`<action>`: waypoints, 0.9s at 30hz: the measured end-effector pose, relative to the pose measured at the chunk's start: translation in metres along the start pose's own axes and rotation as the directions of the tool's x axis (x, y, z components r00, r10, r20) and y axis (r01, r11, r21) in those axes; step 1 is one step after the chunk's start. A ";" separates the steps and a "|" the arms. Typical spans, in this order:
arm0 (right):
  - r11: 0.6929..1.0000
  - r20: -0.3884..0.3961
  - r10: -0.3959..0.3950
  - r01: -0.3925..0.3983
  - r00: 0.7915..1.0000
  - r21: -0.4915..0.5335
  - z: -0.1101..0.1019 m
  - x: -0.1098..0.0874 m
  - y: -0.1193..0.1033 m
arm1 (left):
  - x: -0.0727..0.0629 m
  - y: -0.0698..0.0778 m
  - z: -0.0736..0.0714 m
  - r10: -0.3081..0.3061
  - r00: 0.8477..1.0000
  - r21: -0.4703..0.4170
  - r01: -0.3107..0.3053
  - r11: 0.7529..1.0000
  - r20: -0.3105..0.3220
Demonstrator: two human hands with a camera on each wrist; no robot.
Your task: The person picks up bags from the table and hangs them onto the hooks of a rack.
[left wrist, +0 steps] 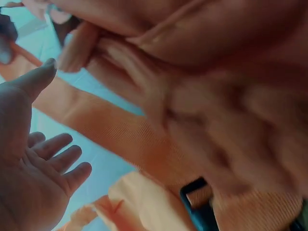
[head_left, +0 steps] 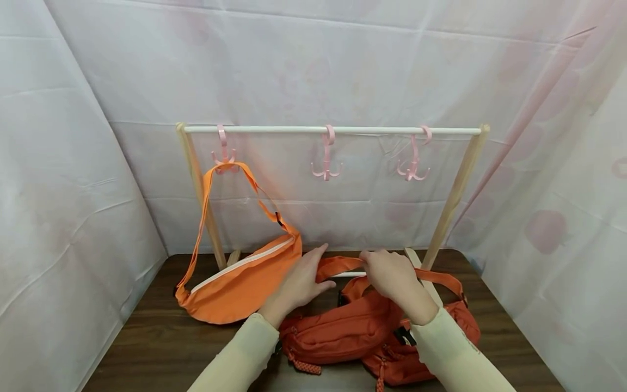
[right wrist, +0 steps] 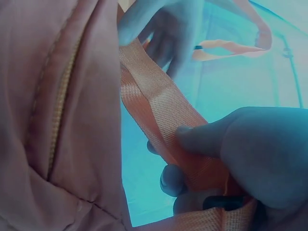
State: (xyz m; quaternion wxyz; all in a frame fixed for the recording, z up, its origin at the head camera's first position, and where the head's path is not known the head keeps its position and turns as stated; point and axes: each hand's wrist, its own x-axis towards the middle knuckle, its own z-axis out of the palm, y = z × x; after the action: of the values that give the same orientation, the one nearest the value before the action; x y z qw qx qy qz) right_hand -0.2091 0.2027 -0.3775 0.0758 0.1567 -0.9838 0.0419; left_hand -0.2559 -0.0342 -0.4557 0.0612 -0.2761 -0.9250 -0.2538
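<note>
In the head view a dark red waist bag (head_left: 338, 332) lies at the front of the table, partly over a second red bag (head_left: 404, 367) at the right. My right hand (head_left: 392, 275) pinches an orange-red webbing strap (right wrist: 166, 113) between thumb and fingers. Beside the strap's left part is my left hand (head_left: 300, 277), fingers extended and thumb apart; in the left wrist view its palm (left wrist: 29, 192) holds nothing. To its left, a bright orange sling bag (head_left: 250, 288) hangs by its strap from the left pink hook (head_left: 223, 147), its body low near the tabletop.
A white rod (head_left: 274, 129) spans two wooden posts (head_left: 453, 196) at the back of the dark wood table (head_left: 142, 326). Two more pink hooks hang from it, a middle hook (head_left: 326, 158) and a right hook (head_left: 413, 163). Pale cloth (head_left: 313, 71) hangs behind and at both sides.
</note>
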 end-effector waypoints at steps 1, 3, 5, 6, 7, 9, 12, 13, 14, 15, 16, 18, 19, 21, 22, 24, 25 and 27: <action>1.000 -0.007 -0.005 0.005 1.000 -0.005 -0.001 -0.002 -0.001 | 0.003 0.000 0.002 0.004 1.000 -0.005 -0.004 1.000 0.004; 1.000 -0.018 -0.014 0.014 1.000 -0.008 -0.003 -0.006 -0.001 | 0.007 0.001 0.005 0.022 1.000 -0.012 -0.022 1.000 -0.007; 1.000 -0.030 -0.021 0.021 0.999 -0.008 -0.004 -0.009 -0.001 | 0.010 0.001 0.007 0.037 0.999 -0.027 -0.038 0.999 -0.025; 1.000 -0.039 -0.025 0.025 0.999 -0.009 -0.005 -0.010 -0.001 | 0.011 0.001 0.008 0.042 0.998 -0.027 -0.043 0.999 -0.037; 0.999 -0.053 -0.035 0.035 0.998 -0.012 -0.006 -0.012 0.000 | 0.012 0.001 0.009 0.043 0.998 -0.032 -0.045 0.998 -0.047; 0.998 -0.084 -0.054 0.052 0.995 -0.024 -0.009 -0.014 0.002 | 0.013 0.002 0.010 0.048 0.997 -0.042 -0.051 0.998 -0.066; 0.995 -0.150 -0.089 0.081 0.985 -0.061 -0.012 -0.017 0.006 | 0.014 0.002 0.009 0.059 0.995 -0.036 -0.062 0.997 -0.082; 0.994 -0.170 -0.098 0.087 0.981 -0.068 -0.013 -0.018 0.008 | 0.014 0.002 0.008 0.062 0.994 -0.034 -0.065 0.997 -0.085; 0.993 -0.182 -0.101 0.089 0.978 -0.074 -0.015 -0.019 0.009 | 0.014 0.001 0.007 0.067 0.994 -0.032 -0.070 0.997 -0.088; 0.993 -0.191 -0.103 0.090 0.976 -0.072 -0.016 -0.020 0.010 | 0.014 0.001 0.005 0.069 0.993 -0.030 -0.072 0.997 -0.092; 0.993 -0.199 -0.102 0.090 0.975 -0.073 -0.017 -0.021 0.011 | 0.014 0.001 0.004 0.069 0.993 -0.033 -0.072 0.997 -0.095; 0.995 -0.200 -0.093 0.086 0.975 -0.045 -0.020 -0.022 0.013 | 0.012 0.001 0.000 0.060 0.993 -0.044 -0.065 0.997 -0.103; 0.996 -0.197 -0.086 0.082 0.977 -0.030 -0.021 -0.022 0.014 | 0.011 0.000 -0.003 0.054 0.993 -0.053 -0.060 0.997 -0.107; 0.997 -0.192 -0.078 0.080 0.978 -0.002 -0.024 -0.023 0.015 | 0.009 0.001 -0.007 0.035 0.993 -0.059 -0.042 0.997 -0.115; 0.997 -0.193 -0.076 0.079 0.978 0.010 -0.025 -0.023 0.015 | 0.008 0.002 -0.010 0.023 0.993 -0.065 -0.031 0.997 -0.116; 0.996 -0.190 -0.071 0.081 0.979 0.044 -0.027 -0.023 0.016 | 0.006 0.004 -0.015 0.016 0.992 -0.083 -0.026 0.996 -0.124; 0.995 -0.190 -0.067 0.080 0.980 0.059 -0.028 -0.023 0.017 | 0.004 0.005 -0.017 0.013 0.992 -0.094 -0.025 0.995 -0.128; 0.993 -0.192 -0.062 0.080 0.979 0.086 -0.029 -0.024 0.018 | 0.002 0.007 -0.023 0.009 0.990 -0.121 -0.026 0.992 -0.139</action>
State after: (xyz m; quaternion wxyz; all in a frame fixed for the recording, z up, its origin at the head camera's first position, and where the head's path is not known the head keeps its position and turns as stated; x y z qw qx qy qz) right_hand -0.1882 0.2296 -0.3538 0.1628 0.1904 -0.9630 0.0996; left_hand -0.2544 -0.0396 -0.4326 0.1105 -0.2692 -0.8988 -0.3279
